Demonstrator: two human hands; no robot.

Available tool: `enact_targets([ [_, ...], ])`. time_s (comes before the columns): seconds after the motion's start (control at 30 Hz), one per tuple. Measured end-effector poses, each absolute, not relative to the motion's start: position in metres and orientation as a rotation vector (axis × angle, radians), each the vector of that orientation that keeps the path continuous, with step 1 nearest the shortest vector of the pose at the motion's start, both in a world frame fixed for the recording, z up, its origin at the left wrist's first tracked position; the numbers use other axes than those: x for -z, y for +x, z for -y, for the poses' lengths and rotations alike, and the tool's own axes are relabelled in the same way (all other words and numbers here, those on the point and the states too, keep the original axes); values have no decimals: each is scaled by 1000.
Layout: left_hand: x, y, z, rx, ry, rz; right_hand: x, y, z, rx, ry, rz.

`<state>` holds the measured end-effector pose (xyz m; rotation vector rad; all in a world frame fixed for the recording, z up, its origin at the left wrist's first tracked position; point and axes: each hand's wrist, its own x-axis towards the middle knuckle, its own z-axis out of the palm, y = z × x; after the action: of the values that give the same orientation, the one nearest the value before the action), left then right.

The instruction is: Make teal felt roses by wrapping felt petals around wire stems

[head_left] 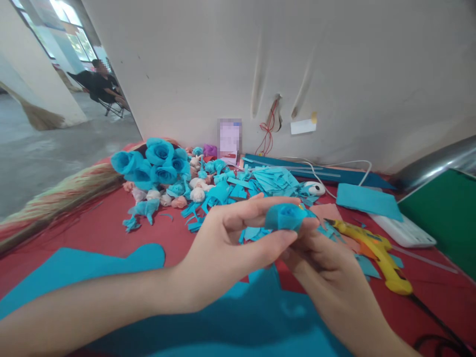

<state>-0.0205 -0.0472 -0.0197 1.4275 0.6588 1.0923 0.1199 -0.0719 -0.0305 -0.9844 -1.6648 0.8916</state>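
Midway: both hands, left (223,243) and right (327,267), pinched a half-rolled rose (286,216); finished roses (156,161) and uncut strips (275,179) lay beyond it.

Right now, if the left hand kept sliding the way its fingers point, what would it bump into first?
The left hand points right, already touching the rolled blue felt flower it shares with the right hand. Beyond them, probably the yellow glue gun, though depth is unclear.

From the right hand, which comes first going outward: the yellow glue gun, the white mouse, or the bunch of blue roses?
From the right hand:
1. Yellow glue gun, just to its right on the red table.
2. White mouse, behind it, towards the wall.
3. Bunch of blue roses, far back left.
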Motion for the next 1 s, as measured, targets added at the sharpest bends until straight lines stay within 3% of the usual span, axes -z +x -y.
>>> enact_targets([
  [0.57, 10, -24, 43, -1102, 1888, -819, 35, 124, 74, -1061, -949, 1615],
  [1.0, 7, -27, 45, -1069, 1810, -676, 34, 126, 70, -789, -868, 1789],
])
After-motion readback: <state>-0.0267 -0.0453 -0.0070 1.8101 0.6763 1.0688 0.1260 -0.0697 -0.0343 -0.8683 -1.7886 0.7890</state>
